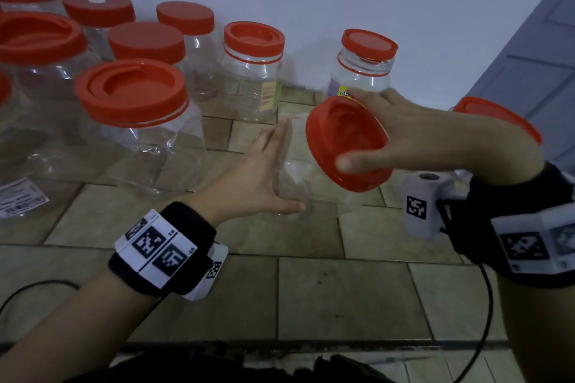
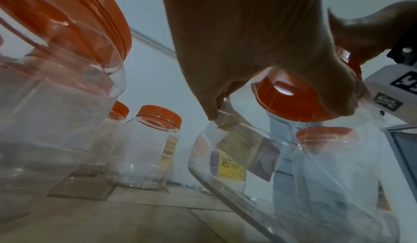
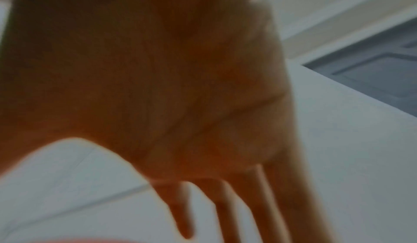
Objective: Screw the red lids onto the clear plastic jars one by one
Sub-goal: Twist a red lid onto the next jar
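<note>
A clear jar (image 1: 298, 171) lies tilted above the tiled floor, its mouth turned to the right. My left hand (image 1: 273, 168) grips its body, fingers along the far side and thumb underneath. A red lid (image 1: 339, 146) sits at the jar's mouth, tilted. My right hand (image 1: 395, 130) holds this lid by its rim between the thumb and spread fingers. From below, the left wrist view shows my left hand (image 2: 248, 42) over the jar (image 2: 225, 184) with the lid (image 2: 293, 100) beyond it. The right wrist view is blurred and shows mostly my right hand (image 3: 158, 86).
Several lidded clear jars stand at left along the wall, the nearest a big one (image 1: 133, 102). A yellow-labelled jar (image 1: 361, 71) stands behind the lid. Another red lid (image 1: 497, 115) shows behind my right hand. A grey door (image 1: 535, 56) is at right; a black cable (image 1: 485, 305) hangs below my right wrist.
</note>
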Available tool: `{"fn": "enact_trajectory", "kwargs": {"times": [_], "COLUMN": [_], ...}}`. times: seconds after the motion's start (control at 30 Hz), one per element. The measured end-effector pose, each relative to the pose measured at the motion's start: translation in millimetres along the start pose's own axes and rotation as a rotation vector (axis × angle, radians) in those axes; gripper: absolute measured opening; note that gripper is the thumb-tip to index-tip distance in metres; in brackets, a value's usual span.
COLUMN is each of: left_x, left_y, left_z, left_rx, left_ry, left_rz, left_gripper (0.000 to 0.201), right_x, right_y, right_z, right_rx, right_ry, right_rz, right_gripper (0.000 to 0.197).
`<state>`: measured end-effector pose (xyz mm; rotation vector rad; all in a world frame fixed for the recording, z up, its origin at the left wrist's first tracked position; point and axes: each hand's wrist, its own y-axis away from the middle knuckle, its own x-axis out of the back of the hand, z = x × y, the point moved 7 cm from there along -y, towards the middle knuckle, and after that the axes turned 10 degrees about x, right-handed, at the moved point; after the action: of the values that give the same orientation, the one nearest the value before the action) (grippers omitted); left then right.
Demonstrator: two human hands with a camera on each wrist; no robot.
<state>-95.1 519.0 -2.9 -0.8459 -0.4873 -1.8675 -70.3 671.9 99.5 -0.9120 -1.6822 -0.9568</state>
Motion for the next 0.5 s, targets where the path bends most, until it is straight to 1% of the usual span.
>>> {"fn": "enact_trajectory", "kwargs": {"times": [0.07,0.13,0.17,0.23,0.33,0.4,0.43,0.5], "left_x": [0,0,0,0,-2,-2,-3,-2], "left_y": [1,1,1,1,3,4,4,4], "left_z": [-1,-2,-3,-3,0,1,2,3], "left_rx": [0.013,0.020,0.021,0.023,-0.003,-0.019,-0.022,-0.020], "left_ry": [-0.004,0.005,0.010,0.013,0.009,0.008,0.008,0.009], "left_rz": [0.002,0.010,0.017,0.026,0.020,0.015,0.013,0.013], "left_gripper": [0.133,0.132,0.131,0.131,0.133,0.133,0.133,0.132], "right_x": [4,-1,-5,-6,1,5,5,6], "right_y": [3,1,-2,-7,-7,-3,-1,3], "right_z": [-10,-16,-15,-8,-1,2,3,-7], "right_rx": [0.163,0.237,0.238,0.174,-0.015,-0.080,-0.064,0.071], "right_ry": [-0.012,-0.037,-0.043,-0.038,0.006,0.048,0.024,-0.046], "right_rz": [-0.031,-0.067,-0.065,-0.001,0.137,0.153,0.141,0.102], "right_gripper": [0.104,0.101,0.100,0.097,0.098,0.102,0.103,0.106]}}
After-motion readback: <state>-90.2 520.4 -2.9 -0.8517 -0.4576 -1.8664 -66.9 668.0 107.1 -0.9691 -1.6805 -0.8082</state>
